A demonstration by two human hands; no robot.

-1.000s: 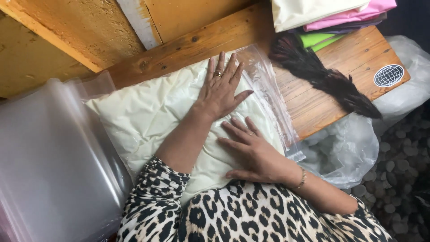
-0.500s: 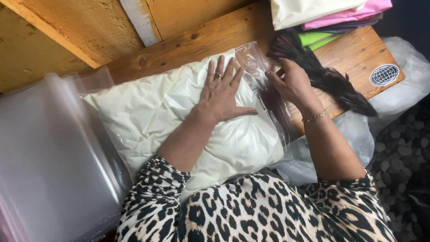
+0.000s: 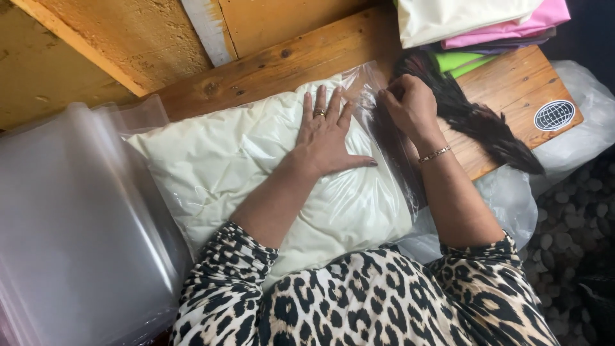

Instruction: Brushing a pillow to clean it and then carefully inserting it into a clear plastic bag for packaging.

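At 6 o'clock, nearest the camera, 2 leopard-print sleeves fill the bottom edge. Just beyond, the cream pillow lies in its clear plastic bag at the centre of the wooden table. The left hand lies flat on the pillow, fingers spread, pressing down. At 1 o'clock from it, the right hand pinches the bag's open edge between curled fingers. A stack of clear bags lies at 9 o'clock. Farther out, at 2 o'clock, dark feathers lie on the table, with folded fabrics at 1 o'clock.
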